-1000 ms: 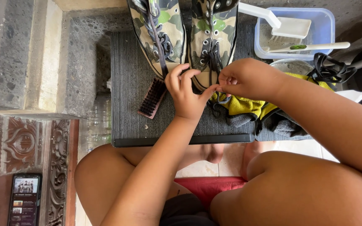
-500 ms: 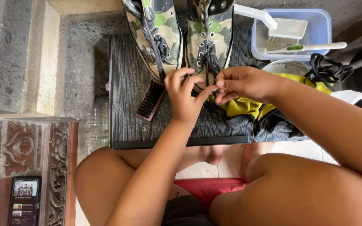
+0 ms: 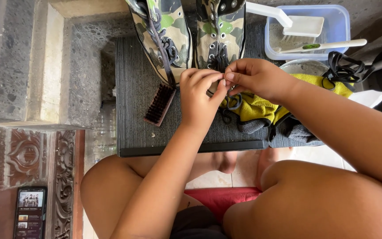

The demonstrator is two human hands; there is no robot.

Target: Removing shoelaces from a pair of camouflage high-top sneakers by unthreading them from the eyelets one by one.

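Observation:
Two camouflage-patterned boots stand on a dark ribbed mat (image 3: pixel 133 102). The left boot (image 3: pixel 160 31) has dark laces hanging loose. My left hand (image 3: pixel 197 99) and my right hand (image 3: pixel 255 77) meet at the near end of the right boot (image 3: pixel 221 31), both pinching its dark lace (image 3: pixel 231 102), which loops down below my fingers. A yellow cloth (image 3: pixel 255 108) lies under my right hand.
A brown shoe brush (image 3: pixel 159 105) lies on the mat left of my hands. A clear plastic tub (image 3: pixel 339 24) at the back right holds a white brush and a toothbrush. A phone (image 3: pixel 29 212) with a lit screen rests at lower left. Dark straps (image 3: pixel 343 66) lie right.
Both hands have stayed at the right boot's lace, shifting slightly as the fingers work it. The view has drifted a little so the boots sit higher in the frame.

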